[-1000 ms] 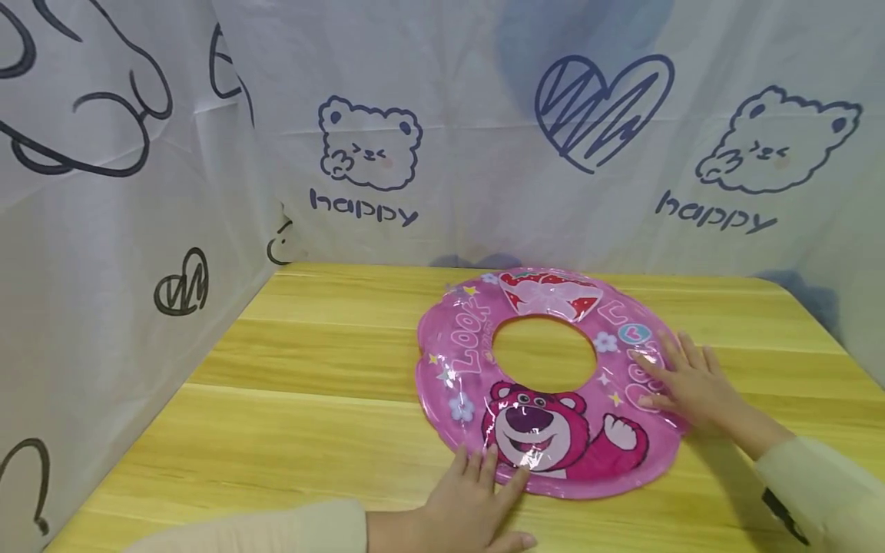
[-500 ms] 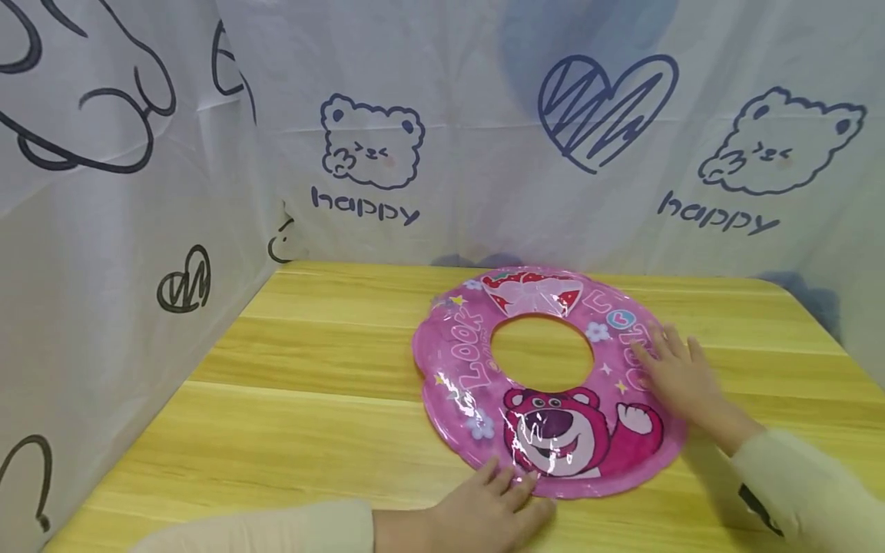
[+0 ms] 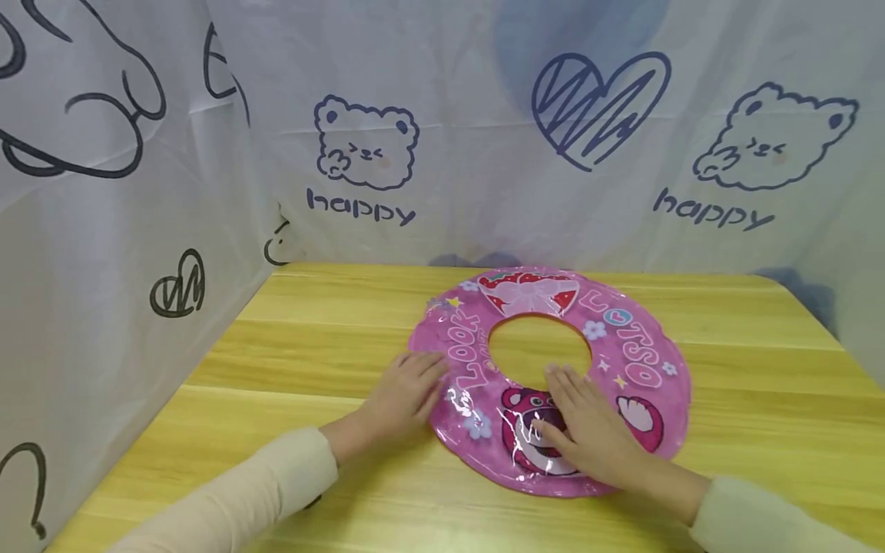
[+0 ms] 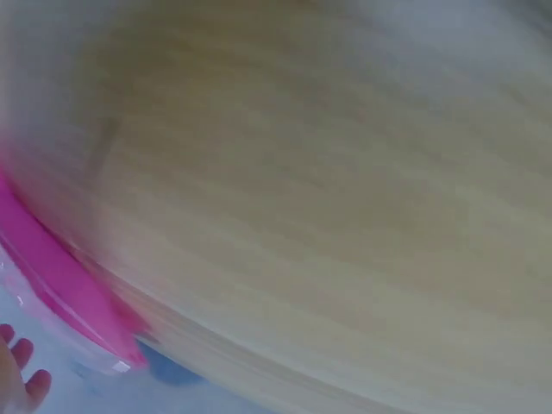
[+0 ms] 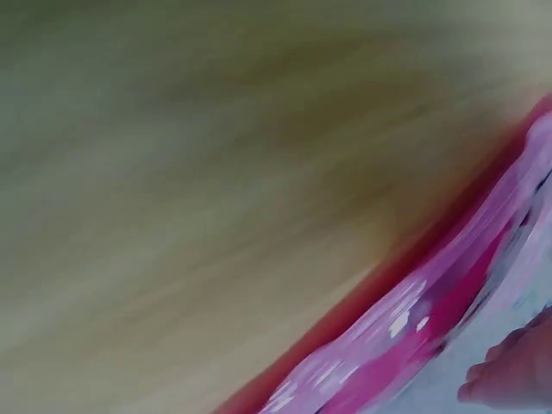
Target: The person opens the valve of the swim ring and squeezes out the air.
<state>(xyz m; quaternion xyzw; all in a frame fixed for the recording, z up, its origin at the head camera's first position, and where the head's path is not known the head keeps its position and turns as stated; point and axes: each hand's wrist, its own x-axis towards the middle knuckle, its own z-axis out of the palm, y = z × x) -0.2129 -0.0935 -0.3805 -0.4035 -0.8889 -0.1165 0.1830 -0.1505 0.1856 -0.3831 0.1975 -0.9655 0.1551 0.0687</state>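
Note:
A pink inflatable swim ring [image 3: 639, 353], printed with a bear's face, flowers and lettering, lies flat on the wooden table in the head view. My left hand [image 3: 404, 392] is at its left edge, the fingertips at the rim by the LOOK lettering; whether they press is unclear. Over the ring's front part, my right hand [image 3: 598, 434] has straight fingers spread across the bear print and covers some of it. Both wrist views are blurred: the ring's pink edge [image 4: 65, 276] and a few left fingertips show in one, a shiny pink band [image 5: 388, 345] and right fingers [image 5: 513, 371] in the other.
The light wooden table [image 3: 297, 353] extends on both sides of the ring. A white cloth [image 3: 477, 177] with bear, heart and "happy" drawings hangs behind the table and along its left side.
The ring has turned slightly counterclockwise. My left hand has moved from the front edge up to the left edge, while my right hand has come from the right side onto the bear print.

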